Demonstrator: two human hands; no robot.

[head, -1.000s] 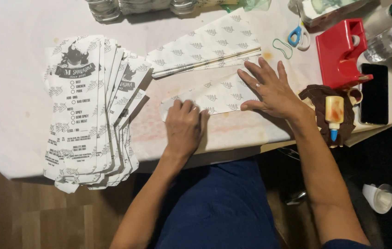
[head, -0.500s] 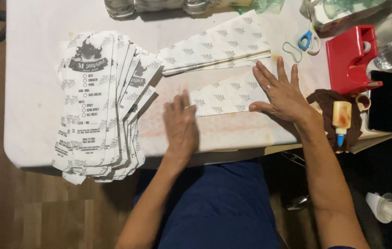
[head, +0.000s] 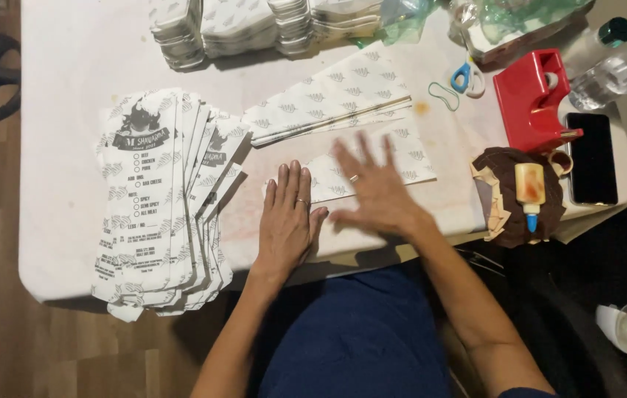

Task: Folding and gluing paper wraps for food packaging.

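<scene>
Left hand [head: 287,221] lies flat and open, fingers together, pressing the near end of a white patterned paper sheet [head: 409,158] at the middle of the white surface [head: 70,66]. Right hand [head: 372,188] is spread wide over the same sheet, blurred, holding nothing. At nine o'clock of the left hand sits a fanned stack of printed white paper bags [head: 155,199]. At three o'clock of the right hand, a small glue bottle [head: 529,188] rests on a brown pad, and a red tape dispenser [head: 531,96] at one o'clock.
</scene>
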